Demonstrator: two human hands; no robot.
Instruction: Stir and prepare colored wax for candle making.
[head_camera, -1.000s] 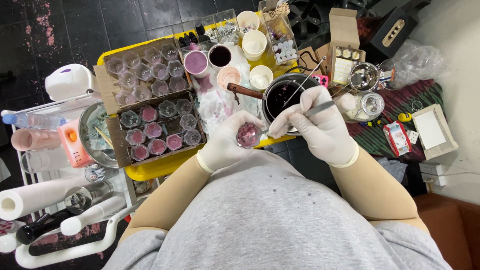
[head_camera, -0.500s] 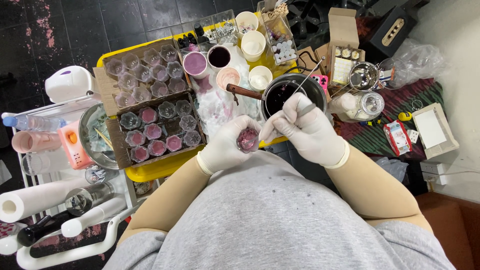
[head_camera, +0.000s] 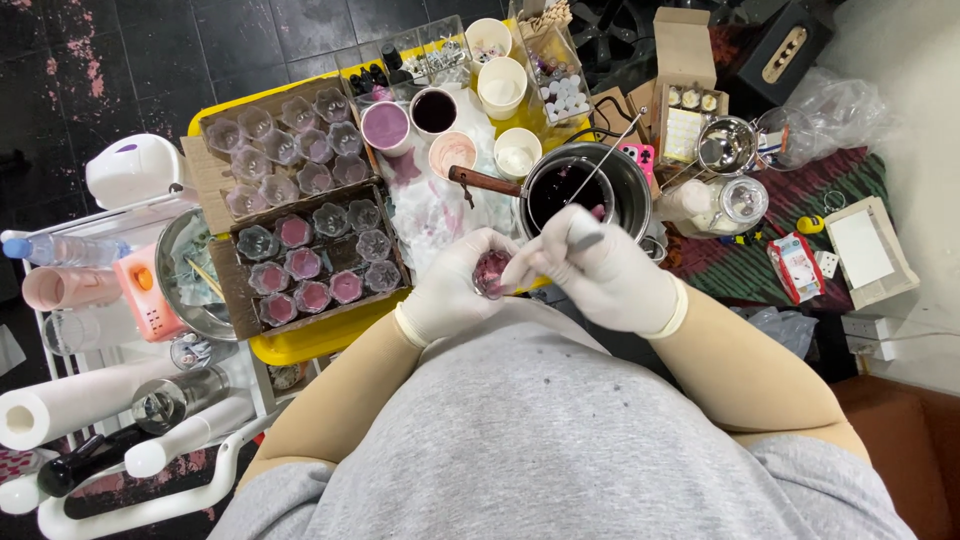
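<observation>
At frame centre our gloved left hand (head_camera: 450, 290) cups a small purple-filled glass cup (head_camera: 491, 272); our right hand (head_camera: 605, 270) pinches a thin metal tool (head_camera: 604, 160) over it

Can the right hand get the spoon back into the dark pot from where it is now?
Probably yes. The right hand holds a thin spoon right in front of the dark pot, whose top is open. Nothing lies between them; the left hand, cupping a small glass cup, sits off to the side.
</observation>
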